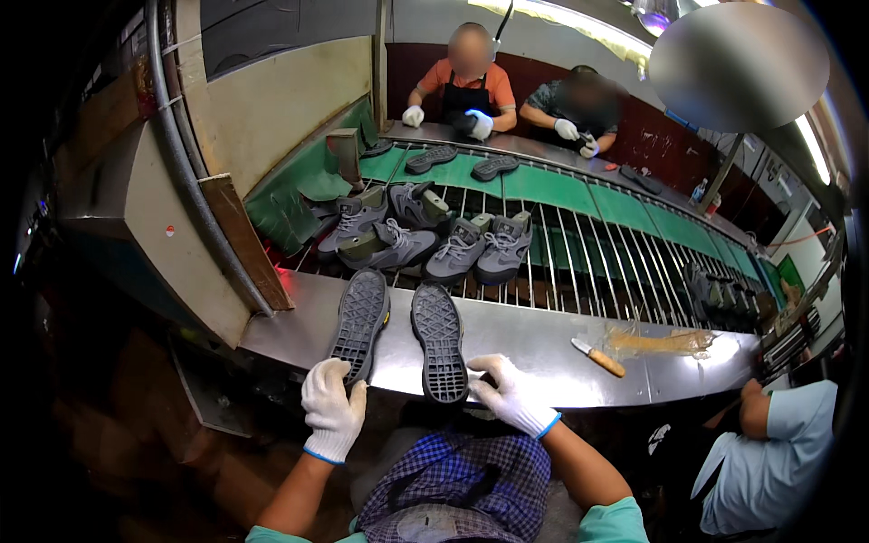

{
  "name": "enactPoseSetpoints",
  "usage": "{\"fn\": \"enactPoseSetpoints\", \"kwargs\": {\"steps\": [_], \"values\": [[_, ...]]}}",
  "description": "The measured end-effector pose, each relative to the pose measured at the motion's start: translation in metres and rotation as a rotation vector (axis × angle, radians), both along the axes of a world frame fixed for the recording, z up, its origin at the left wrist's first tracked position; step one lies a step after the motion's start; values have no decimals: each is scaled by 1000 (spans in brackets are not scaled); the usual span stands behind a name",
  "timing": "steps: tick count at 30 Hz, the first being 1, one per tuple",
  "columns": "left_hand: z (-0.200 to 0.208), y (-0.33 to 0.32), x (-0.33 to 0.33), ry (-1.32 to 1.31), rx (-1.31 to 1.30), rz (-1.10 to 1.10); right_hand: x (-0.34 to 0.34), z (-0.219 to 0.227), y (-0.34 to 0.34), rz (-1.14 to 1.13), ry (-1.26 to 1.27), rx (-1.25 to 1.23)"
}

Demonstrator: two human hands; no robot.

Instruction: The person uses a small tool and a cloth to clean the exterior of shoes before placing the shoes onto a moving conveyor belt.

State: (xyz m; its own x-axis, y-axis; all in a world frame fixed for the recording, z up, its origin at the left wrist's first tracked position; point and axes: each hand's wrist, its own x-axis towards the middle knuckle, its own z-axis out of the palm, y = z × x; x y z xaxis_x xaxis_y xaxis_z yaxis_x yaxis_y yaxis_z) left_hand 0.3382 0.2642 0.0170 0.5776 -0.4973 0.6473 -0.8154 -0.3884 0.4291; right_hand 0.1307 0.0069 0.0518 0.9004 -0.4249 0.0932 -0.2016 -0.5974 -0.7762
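Note:
Two dark grey shoe soles lie side by side on the metal bench in front of me, their hollow grid faces up. My left hand point(333, 410), in a white knit glove with a blue cuff, is at the heel of the left sole point(360, 321). Its fingers are slightly bent, with the thumb apart. Beside the heel of the right sole point(438, 339), my right hand point(511, 395) wears a matching glove, thumb and fingers spread. Whether either hand touches its sole, I cannot tell for certain.
Several grey shoes point(457, 249) stand on the metal rods point(579, 253) behind the bench point(543, 362). A wooden-handled knife point(599, 357) lies to the right. Across the line, two gloved people work near more soles point(495, 167) on green sheets point(543, 188). Another person's sleeve point(801, 421) is at right.

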Motion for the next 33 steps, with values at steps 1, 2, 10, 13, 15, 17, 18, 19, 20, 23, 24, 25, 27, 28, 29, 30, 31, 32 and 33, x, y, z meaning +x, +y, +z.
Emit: {"fn": "enactPoseSetpoints", "kwargs": {"steps": [1, 2, 10, 13, 15, 17, 18, 19, 20, 23, 24, 25, 27, 28, 29, 30, 31, 32, 33], "values": [[9, -7, -1, -24, -33, -46, 3, -2, -14, -8, -41, -68], [16, -11, -4, -44, -53, -87, 9, 0, -26, -46, -19, -92], [-26, -103, -20, 286, -102, -457, 135, 23, -142, -62, 103, -366], [-36, -116, -13, 393, -70, -405, 187, 41, -168, -205, 235, -425], [-39, -115, -12, 401, -96, -423, 219, 42, -181, -304, 385, -435], [-38, -115, -9, 392, -90, -419, 245, 38, -187, -337, 374, -441], [-39, -115, -9, 393, -95, -416, 255, 34, -187, -366, 364, -462], [-40, -114, -9, 395, -99, -414, 262, 29, -185, -398, 354, -484], [-37, -115, -8, 393, -103, -413, 268, 25, -189, -396, 338, -471], [-38, -114, -4, 389, -132, -426, 277, 11, -199, -379, 237, -343], [-36, -116, -4, 388, -133, -426, 277, 5, -208, -378, 207, -336], [-35, -117, -4, 388, -134, -428, 276, -2, -216, -378, 178, -331], [-34, -120, -4, 386, -138, -436, 278, 1, -230, -402, 46, -114], [-34, -123, -7, 385, -144, -454, 271, 4, -244, -418, -72, -31], [-36, -120, -5, 384, -133, -442, 273, 29, -236, -470, -119, 129], [-38, -123, -7, 394, -124, -457, 263, 51, -243, -530, -276, 384], [-36, -120, -6, 393, -113, -443, 260, 86, -235, -532, -377, 438], [-35, -119, -5, 397, -104, -441, 250, 118, -228, -476, -439, 503], [-34, -118, -6, 404, -96, -446, 235, 147, -219, -425, -502, 562]]}}
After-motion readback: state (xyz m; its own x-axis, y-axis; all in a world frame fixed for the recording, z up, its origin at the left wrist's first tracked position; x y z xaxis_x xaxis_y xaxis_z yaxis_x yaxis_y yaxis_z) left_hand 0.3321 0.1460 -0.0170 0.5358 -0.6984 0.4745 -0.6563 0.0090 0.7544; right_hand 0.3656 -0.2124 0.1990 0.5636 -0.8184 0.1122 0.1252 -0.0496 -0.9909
